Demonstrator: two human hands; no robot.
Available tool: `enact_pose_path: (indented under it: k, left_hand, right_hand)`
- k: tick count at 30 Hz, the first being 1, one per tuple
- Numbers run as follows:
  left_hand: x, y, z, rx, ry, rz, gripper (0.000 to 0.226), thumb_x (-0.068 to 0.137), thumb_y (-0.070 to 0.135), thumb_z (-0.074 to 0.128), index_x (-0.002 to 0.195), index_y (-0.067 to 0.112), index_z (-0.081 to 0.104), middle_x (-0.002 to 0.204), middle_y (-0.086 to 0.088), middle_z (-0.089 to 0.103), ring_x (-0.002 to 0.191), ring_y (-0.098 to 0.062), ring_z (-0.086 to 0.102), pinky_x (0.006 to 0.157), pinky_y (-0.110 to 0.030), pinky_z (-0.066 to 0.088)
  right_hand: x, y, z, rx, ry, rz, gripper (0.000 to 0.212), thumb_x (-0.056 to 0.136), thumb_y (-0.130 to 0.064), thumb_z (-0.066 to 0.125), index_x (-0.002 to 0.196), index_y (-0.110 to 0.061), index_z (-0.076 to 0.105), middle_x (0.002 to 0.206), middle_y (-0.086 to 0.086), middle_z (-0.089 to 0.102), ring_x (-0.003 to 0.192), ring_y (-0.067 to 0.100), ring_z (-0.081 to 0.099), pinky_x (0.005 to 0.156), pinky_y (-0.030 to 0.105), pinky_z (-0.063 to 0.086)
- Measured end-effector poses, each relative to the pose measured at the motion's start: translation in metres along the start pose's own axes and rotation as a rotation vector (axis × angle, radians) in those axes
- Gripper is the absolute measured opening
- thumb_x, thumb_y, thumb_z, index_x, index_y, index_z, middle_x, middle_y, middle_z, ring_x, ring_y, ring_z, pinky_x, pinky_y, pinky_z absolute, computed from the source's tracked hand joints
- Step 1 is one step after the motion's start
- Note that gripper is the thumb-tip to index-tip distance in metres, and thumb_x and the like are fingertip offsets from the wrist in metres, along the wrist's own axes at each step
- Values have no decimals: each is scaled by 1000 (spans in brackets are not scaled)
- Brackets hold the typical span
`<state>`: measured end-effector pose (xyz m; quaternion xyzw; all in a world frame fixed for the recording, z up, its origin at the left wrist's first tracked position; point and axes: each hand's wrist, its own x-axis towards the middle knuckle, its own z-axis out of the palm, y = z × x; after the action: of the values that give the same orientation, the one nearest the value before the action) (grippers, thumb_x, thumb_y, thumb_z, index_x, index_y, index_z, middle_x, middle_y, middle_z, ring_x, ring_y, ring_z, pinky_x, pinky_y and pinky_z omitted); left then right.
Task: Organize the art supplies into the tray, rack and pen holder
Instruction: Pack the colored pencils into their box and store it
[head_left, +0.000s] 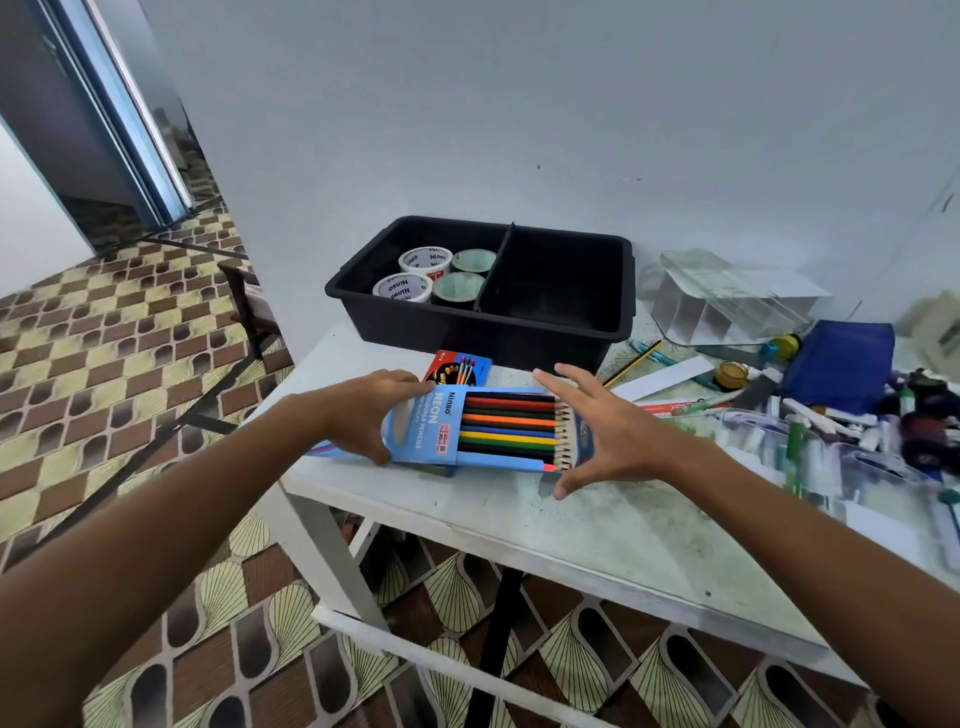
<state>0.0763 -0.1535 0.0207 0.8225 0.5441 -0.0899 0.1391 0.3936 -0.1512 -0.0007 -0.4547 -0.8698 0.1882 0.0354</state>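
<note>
At the near left corner of the white desk (597, 525), a blue cardboard pencil box (431, 423) is lying flat, its coloured pencils (511, 431) sliding partly out toward the right. The left hand (363, 410) is gripping the box's closed end, thumb and fingers curled round it. The right hand (608, 431) is hovering spread and released by the pencil tips; contact is hard to judge. Behind, a black plastic divided tray (613, 317) is holding four tape rolls (434, 275) in its left compartment. At right, cluttered supplies are blurring together.
</note>
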Motion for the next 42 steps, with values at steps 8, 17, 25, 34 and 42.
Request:
enact_pose_path:
  k: [8,17,25,34,42]
  left_hand:
    - [4,7,4,-25,6,26,102,74,25,81,152,22,15,153,-2,28,138,-18,26,108,-32,33]
    - [8,23,6,-3,26,56,101,75,26,81,152,24,15,152,-2,28,137,-17,28,107,-35,37]
    - [8,11,7,-50,44,44,102,73,26,82,152,23,16,150,-2,31,134,-16,31,107,-36,40]
    - [7,7,7,-64,71,55,101,72,27,82,151,22,19,147,-2,34,132,-16,32,106,-34,38]
    - [8,18,3,96,143,72,102,72,35,81,151,22,18,147,-1,34,131,-16,32,101,-34,41]
  right_hand:
    - [-1,-10,8,162,171,-12,132,46,-63,85,147,-26,8,144,1,43,129,19,43,110,37,35]
    - [7,-14,24,-151,137,-46,137,48,-101,27,153,-19,-6,161,-4,5,140,16,20,116,43,15]
    - [-2,-4,21,442,285,-48,65,88,-52,49,141,-22,27,155,-2,28,130,9,39,104,35,43]
    - [-2,-7,30,420,300,-48,49,79,-34,57,127,-28,51,155,-3,20,129,5,26,96,23,32]
    - [10,-20,33,353,321,-28,48,84,-13,71,131,-7,57,144,4,32,123,7,33,90,7,36]
